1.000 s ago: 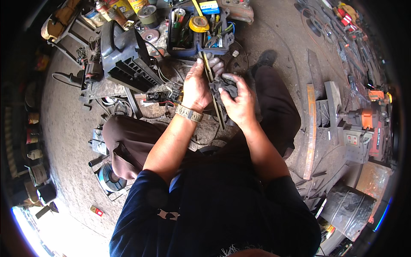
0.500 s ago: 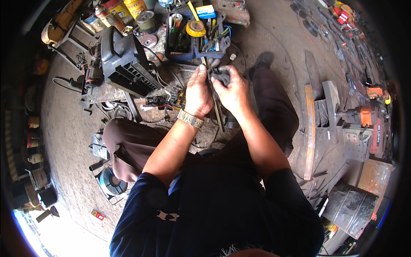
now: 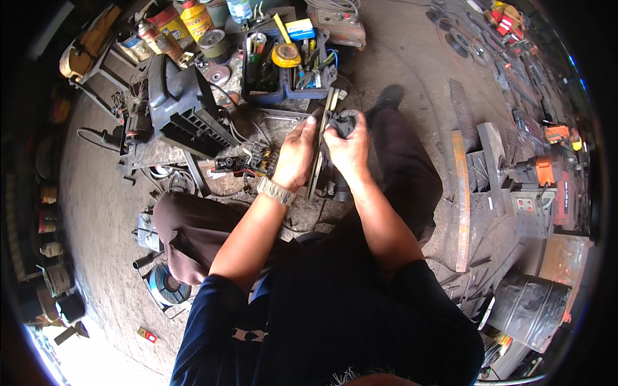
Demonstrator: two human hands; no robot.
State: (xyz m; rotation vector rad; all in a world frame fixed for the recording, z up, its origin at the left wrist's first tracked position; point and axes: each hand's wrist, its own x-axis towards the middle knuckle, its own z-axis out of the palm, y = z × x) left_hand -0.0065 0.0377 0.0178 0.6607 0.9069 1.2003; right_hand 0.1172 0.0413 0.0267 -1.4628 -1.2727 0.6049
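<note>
My left hand [image 3: 296, 156], with a watch on its wrist, is closed on a long, narrow metal strip [image 3: 317, 171]; its thumb points up along the strip and most of its fingers are hidden. The strip slants, its far end leaning right. A crumpled dark rag [image 3: 344, 125] is bunched in my closed right hand [image 3: 351, 149], against the right side of the strip. Just beyond both hands sits an open blue toolbox [image 3: 267, 98] of hand tools, with a yellow tape measure [image 3: 286, 56] on top.
A black plastic housing [image 3: 187, 106] stands on a low bench at the left, near loose wired parts [image 3: 248, 161]. Cans and bottles [image 3: 196, 20] crowd the far left. To the right lie a rusty flat bar [image 3: 462, 206], an orange-and-black power tool [image 3: 541, 172] and a metal drum [image 3: 529, 312].
The strip has tilted the other way: its far end has swung right and its near end left. My right hand has shifted right with the rag, and my left hand slightly left.
</note>
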